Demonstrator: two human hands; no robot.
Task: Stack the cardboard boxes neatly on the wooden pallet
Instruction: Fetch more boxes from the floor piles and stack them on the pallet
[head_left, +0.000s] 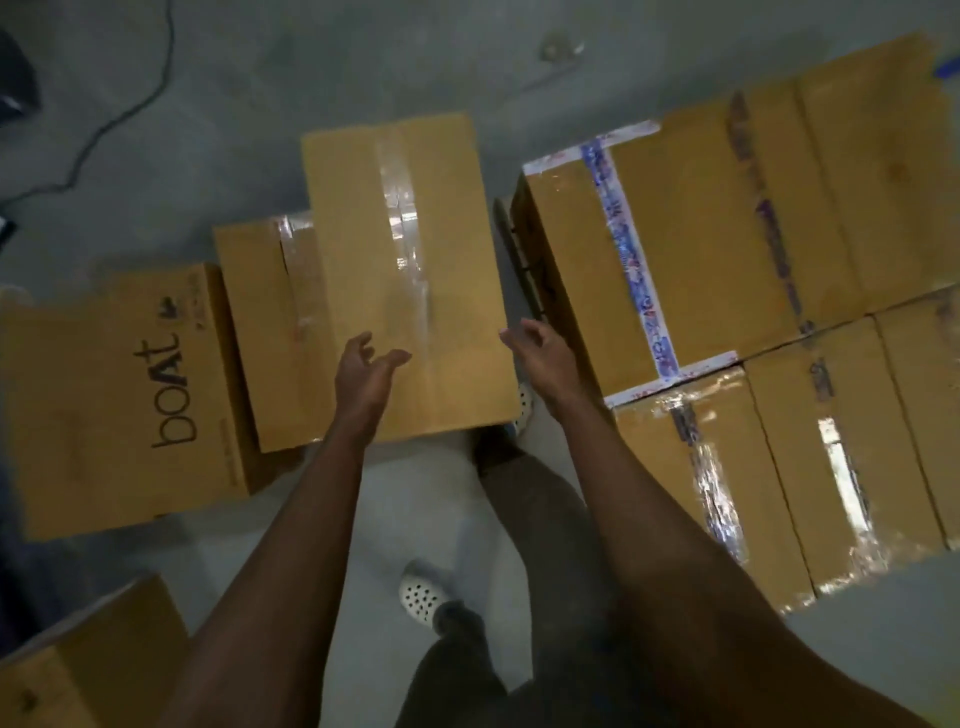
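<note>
- The left hand (363, 371) and right hand (537, 348), fingers loose and spread, hover at the near end of the taped box (410, 280); nothing is gripped yet.
- That box, the boat box (119, 395) and others wait on the left.
- The right stack (727, 260) sits flush, seemingly placed; the pallet is not clearly seen.

Your one wide-angle camera sits on your head and looks almost straight down, close over the cardboard boxes (410, 270) on the grey floor (260, 78), with your own shoes (421, 595) low in the middle.
</note>
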